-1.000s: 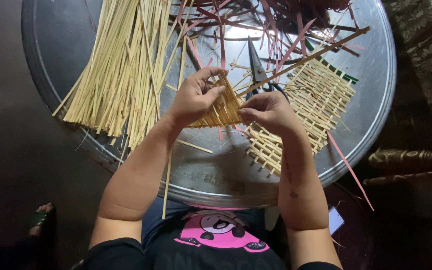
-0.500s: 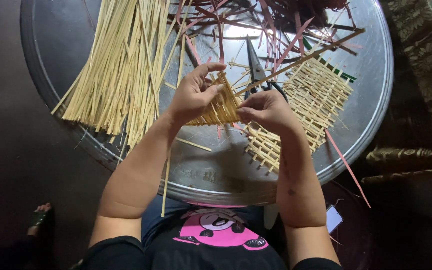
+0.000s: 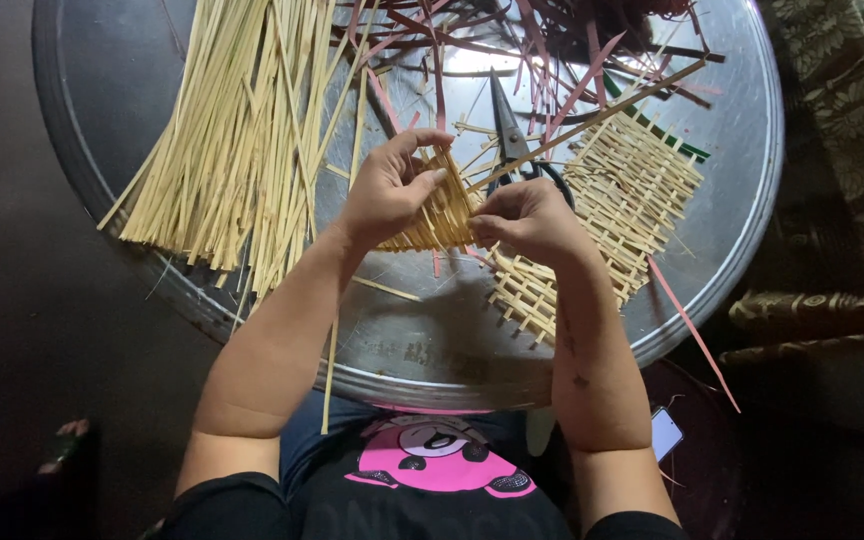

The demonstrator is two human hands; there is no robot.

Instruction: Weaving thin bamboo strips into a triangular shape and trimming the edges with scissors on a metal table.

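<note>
Over the round metal tray (image 3: 732, 230), the left hand (image 3: 387, 190) and right hand (image 3: 527, 220) both pinch a small woven piece of straw strips (image 3: 442, 215) held just above the tray's middle. Black scissors (image 3: 512, 140) lie just behind it, a flat woven mat (image 3: 622, 210) lies to its right, and a loose bundle of straw strips (image 3: 232, 130) lies to its left.

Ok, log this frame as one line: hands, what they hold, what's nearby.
left hand: grips small woven piece | right hand: pinches its edge | nearby: scissors, woven mat, loose strips, round metal tray
</note>
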